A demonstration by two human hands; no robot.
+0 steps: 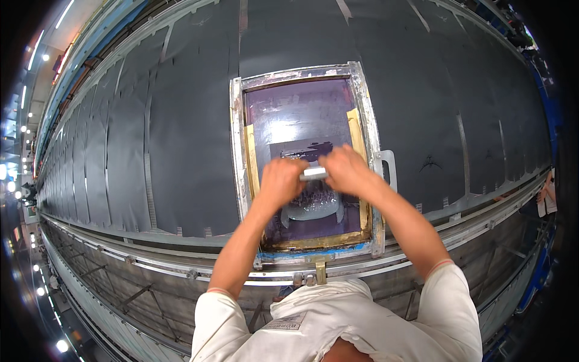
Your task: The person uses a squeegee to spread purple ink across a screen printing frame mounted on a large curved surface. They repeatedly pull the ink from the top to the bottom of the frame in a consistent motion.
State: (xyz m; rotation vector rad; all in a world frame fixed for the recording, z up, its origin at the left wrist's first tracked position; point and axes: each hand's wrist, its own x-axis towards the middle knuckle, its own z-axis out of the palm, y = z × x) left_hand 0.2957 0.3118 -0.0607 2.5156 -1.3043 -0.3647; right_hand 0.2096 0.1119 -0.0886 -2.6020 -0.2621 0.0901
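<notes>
A screen-printing frame (237, 130) with a purple mesh (298, 102) lies flat over dark fabric panels (193, 108). My left hand (282, 181) and my right hand (350, 171) are both closed around a squeegee (313, 174), one at each side. Only a short pale stretch of its handle shows between my fists; the blade is hidden. Nearer to me on the mesh sits a pool of grey ink (312, 210). Just beyond my hands, dark wet streaks (310, 149) mark the mesh. Yellowish tape (358, 133) lines the frame's inner sides.
A metal rail (169, 259) runs along the table's near edge, with a brass-coloured clamp (320, 270) at the frame's foot. A grey handle (389, 170) projects from the frame's right side. More dark panels (416, 90) extend both ways. At the far right, another person's hand (547, 194) shows.
</notes>
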